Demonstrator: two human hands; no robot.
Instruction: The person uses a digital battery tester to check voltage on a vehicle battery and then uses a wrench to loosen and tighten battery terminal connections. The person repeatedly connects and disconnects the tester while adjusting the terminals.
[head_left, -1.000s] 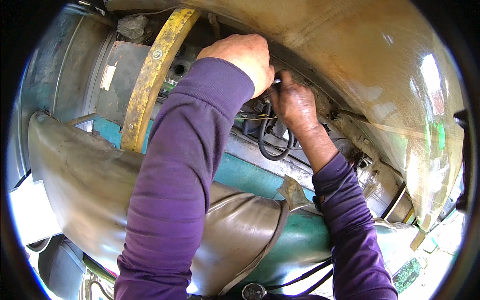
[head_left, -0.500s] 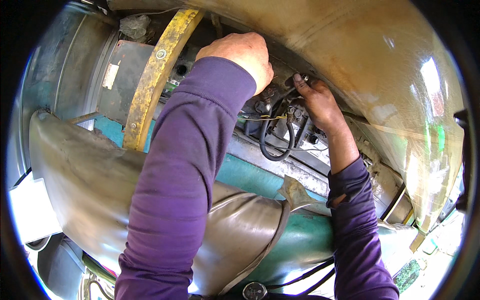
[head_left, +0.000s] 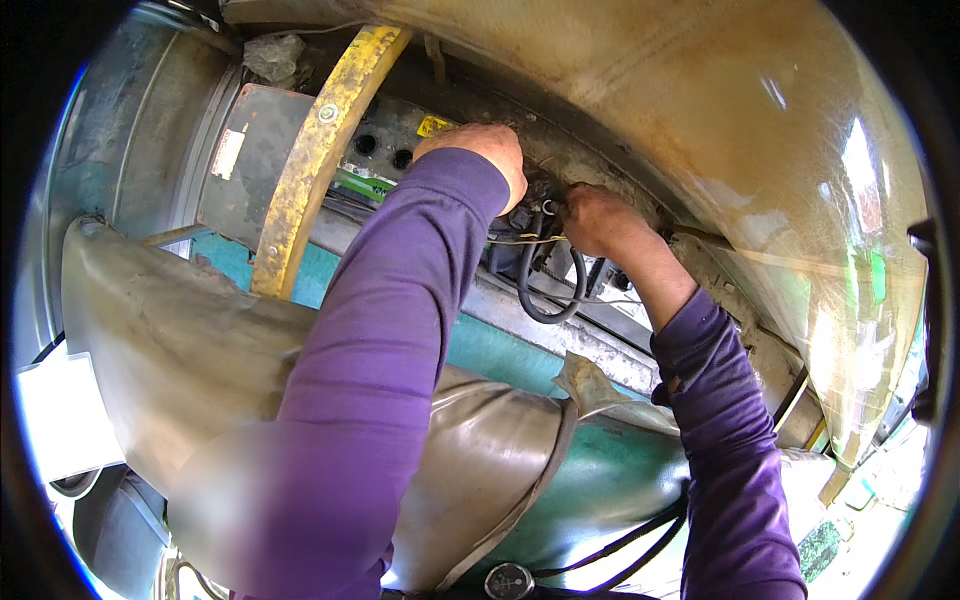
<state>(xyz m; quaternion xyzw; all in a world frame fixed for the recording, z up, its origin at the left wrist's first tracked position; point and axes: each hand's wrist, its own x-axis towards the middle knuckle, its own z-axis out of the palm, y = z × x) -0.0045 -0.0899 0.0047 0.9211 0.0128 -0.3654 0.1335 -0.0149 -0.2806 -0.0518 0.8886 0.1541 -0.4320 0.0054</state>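
Both my hands reach into a grimy compartment with a mechanical assembly. My left hand (head_left: 478, 152) is closed, its back toward me, at the left of the assembly. Its fingertips and whatever they grip are hidden. My right hand (head_left: 605, 222) has its fingers curled together just right of it, at the top of the assembly. Beside those fingertips shows a small shiny metal ring (head_left: 549, 207); whether they hold it I cannot tell. Below hangs a looped black hose (head_left: 548, 318), with a thin yellow wire (head_left: 520, 241) running across it.
A worn yellow curved bar (head_left: 310, 150) stands left of my left arm. A large scratched brown panel (head_left: 740, 130) arches overhead at the right. Brown sheeting (head_left: 490, 450) covers part of a green surface (head_left: 615, 480) below. A round gauge (head_left: 509, 581) sits at the lower edge.
My right hand has moved left and down, closer to my left hand, and now covers part of the assembly. My left hand has shifted slightly down, uncovering a yellow label and a dark hole behind it.
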